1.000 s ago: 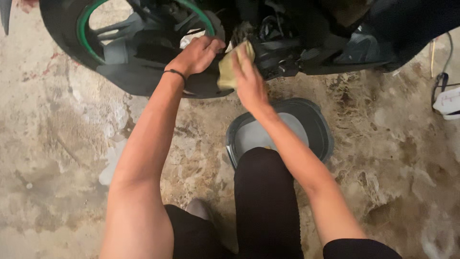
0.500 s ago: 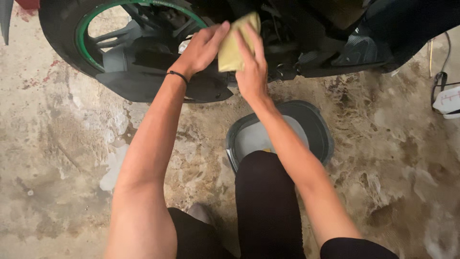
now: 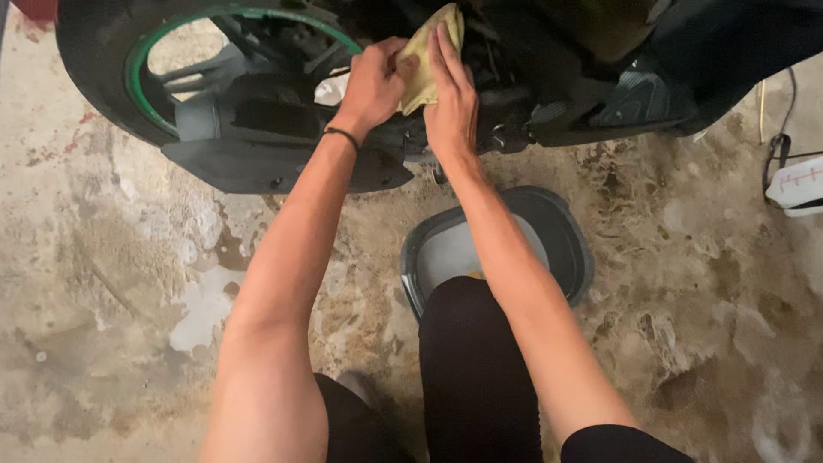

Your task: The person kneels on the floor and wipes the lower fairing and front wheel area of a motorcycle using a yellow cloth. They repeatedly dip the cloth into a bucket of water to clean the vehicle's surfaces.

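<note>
Nearest the camera, the person's knee in black cloth [image 3: 476,369] partly covers a dark grey basin [image 3: 561,240] that stands on the stained concrete floor [image 3: 111,283]. Beyond it both forearms reach up to a black motorcycle [image 3: 600,94]. The left hand [image 3: 373,81], with a black band at the wrist, has its fingers curled on a yellow cloth [image 3: 424,56]. The right hand [image 3: 450,94] presses the cloth flat against the dark bodywork, fingers straight and close together. Farther left is the rear wheel with a green rim [image 3: 137,69].

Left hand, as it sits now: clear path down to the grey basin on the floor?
Probably yes. The left hand grips the yellow cloth up at the motorcycle; the basin lies below, only the right forearm and knee covering part of it.
</note>
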